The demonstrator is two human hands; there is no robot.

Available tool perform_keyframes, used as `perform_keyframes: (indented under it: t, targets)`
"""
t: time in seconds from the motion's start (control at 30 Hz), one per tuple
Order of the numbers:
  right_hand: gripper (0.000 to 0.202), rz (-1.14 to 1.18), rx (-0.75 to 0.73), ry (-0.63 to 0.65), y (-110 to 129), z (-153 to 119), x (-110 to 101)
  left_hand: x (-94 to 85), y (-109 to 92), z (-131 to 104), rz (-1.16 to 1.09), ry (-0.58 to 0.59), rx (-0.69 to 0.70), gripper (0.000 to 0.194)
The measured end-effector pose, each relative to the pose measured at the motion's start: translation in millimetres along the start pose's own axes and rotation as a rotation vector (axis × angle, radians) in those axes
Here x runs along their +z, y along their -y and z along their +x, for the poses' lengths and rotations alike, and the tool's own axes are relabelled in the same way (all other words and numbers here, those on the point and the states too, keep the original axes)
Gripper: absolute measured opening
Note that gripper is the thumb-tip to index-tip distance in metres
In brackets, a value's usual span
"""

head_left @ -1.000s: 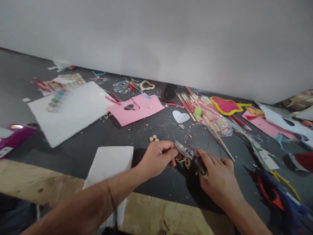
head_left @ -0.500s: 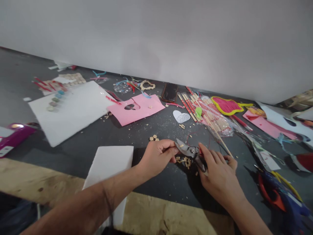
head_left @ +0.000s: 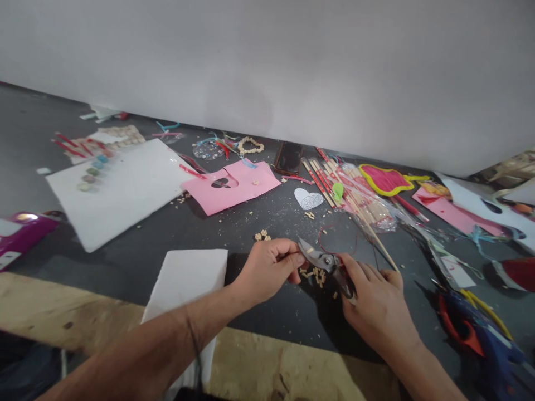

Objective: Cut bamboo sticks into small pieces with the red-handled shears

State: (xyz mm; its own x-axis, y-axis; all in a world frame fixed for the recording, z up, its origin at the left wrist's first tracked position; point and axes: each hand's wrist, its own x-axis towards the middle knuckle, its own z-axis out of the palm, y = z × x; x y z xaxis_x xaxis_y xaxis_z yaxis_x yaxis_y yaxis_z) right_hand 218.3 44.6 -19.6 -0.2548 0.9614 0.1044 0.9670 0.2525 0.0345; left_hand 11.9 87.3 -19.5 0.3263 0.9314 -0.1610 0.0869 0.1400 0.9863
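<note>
My right hand point(head_left: 374, 303) is closed around the handles of pruning shears point(head_left: 324, 259), whose blades point left. A pale bit of thin wooden stick point(head_left: 310, 250) shows at the blades. Its other end seems to be in the pinched fingertips of my left hand point(head_left: 267, 267), though the fingers hide most of it. Beneath the shears lie several short cut stick pieces point(head_left: 319, 276). A small cluster of pale wooden pieces point(head_left: 262, 236) rests just beyond my left hand. One long thin stick point(head_left: 382, 245) slants down to the knuckles of my right hand.
A white foam block point(head_left: 188, 273) lies beside my left forearm. Pink paper point(head_left: 229, 186), a paper heart point(head_left: 308, 199), a phone point(head_left: 289, 158) and bundled sticks point(head_left: 320, 181) lie farther back. Scissors with red handles point(head_left: 460, 326) are at right, a white board point(head_left: 121, 192) at left.
The shears' handles and my right hand have shifted very slightly downward. My left hand keeps its pinch by the blades. The whole view has moved a little.
</note>
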Motion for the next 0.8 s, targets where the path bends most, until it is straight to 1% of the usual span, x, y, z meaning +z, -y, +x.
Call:
perform_keyframes:
  t: [0.1,0.27,0.4,0.53,0.63,0.8]
  targets:
    - [0.041,-0.027,0.011,-0.008,0.3,0.6,0.5,0.4,0.1,0.3,-0.007,0.001,0.002,0.017]
    - [0.04,0.008,0.032,-0.005,0.0,3.8,4.1,0.6,-0.8,2.2,-0.002,-0.04,0.036,0.013]
    - [0.042,-0.004,0.041,-0.024,-1.9,4.1,5.1,0.0,-0.6,3.4,0.022,-0.058,0.063,0.014]
    - [0.049,-0.009,0.015,-0.012,-3.8,3.8,5.9,-0.9,1.0,2.3,0.076,-0.04,0.101,0.017]
    - [0.055,0.008,-0.002,0.006,-4.9,4.5,7.0,-1.5,1.1,0.9,0.1,-0.001,0.124,0.021]
    - [0.054,0.013,-0.012,-0.001,-5.4,4.5,6.9,-2.4,-0.7,0.4,0.077,0.051,0.066,0.02]
